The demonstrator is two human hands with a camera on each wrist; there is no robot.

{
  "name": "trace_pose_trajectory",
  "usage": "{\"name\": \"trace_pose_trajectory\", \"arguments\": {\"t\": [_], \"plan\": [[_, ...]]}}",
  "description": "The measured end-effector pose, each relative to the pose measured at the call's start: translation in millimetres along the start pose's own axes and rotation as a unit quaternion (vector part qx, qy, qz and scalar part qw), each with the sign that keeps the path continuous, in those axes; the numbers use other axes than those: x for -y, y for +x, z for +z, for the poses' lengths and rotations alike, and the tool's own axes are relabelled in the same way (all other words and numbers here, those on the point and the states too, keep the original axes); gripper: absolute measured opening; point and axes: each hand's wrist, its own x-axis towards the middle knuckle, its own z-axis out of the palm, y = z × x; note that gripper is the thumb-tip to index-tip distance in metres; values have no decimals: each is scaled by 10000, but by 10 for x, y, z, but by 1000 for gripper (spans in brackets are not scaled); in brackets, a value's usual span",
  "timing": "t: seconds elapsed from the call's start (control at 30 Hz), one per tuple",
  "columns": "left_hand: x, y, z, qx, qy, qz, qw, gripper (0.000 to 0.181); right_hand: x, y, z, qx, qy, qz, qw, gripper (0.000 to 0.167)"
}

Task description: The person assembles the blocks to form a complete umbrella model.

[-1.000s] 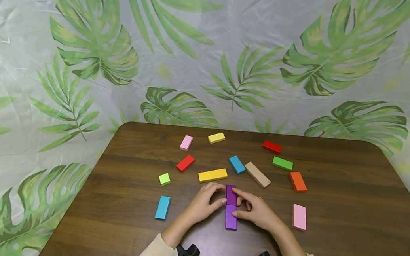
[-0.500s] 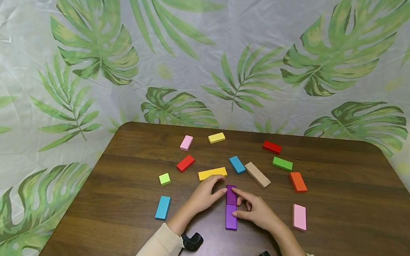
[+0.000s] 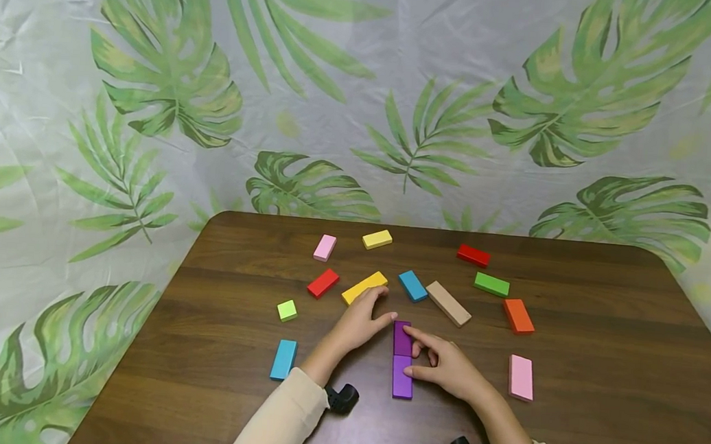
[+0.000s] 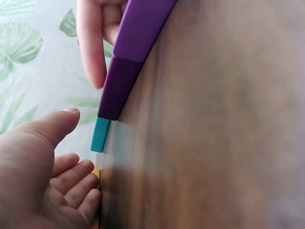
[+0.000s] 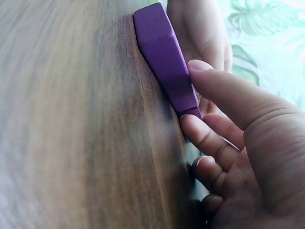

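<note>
Two purple blocks lie end to end in front of me in the head view, a darker one [image 3: 401, 345] beyond a lighter one [image 3: 403, 383]. My right hand [image 3: 449, 371] rests on them, index fingertip on the darker block and thumb on the lighter one. In the right wrist view its thumb [image 5: 224, 86] lies along the purple side. My left hand [image 3: 356, 324] reaches past them on the left, its fingers at the long yellow block [image 3: 365, 286] and partly covering it. In the left wrist view the left hand's fingers [image 4: 76, 186] are loosely bent, holding nothing.
Other blocks lie around on the brown table [image 3: 602, 322]: a blue one [image 3: 412, 286] and a beige one [image 3: 448, 303] beyond the purple pair, a red one [image 3: 323, 284] at left, an orange one [image 3: 519, 317] and a pink one [image 3: 521, 378] at right.
My left hand has left the purple blocks and moved forward to the yellow block. That block has turned, its right end swinging away from me. My right hand has stayed in place.
</note>
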Motion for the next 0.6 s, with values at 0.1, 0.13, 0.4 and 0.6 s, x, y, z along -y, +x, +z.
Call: {"name": "trace_pose_trajectory", "arguments": {"t": [0.1, 0.13, 0.4, 0.6], "plan": [[7, 77, 16, -25, 69, -11, 10000, 56, 0, -2, -4, -5, -6, -11, 10000, 65], [4, 101, 19, -30, 81, -19, 10000, 57, 3, -1, -6, 0, 3, -13, 10000, 65], [-1, 281, 73, -96, 202, -157, 9996, 65, 175, -21, -41, -30, 70, -42, 10000, 62], [6, 361, 142, -202, 609, -328, 9974, 70, 413, -57, -123, 31, 160, -14, 9999, 60]]}}
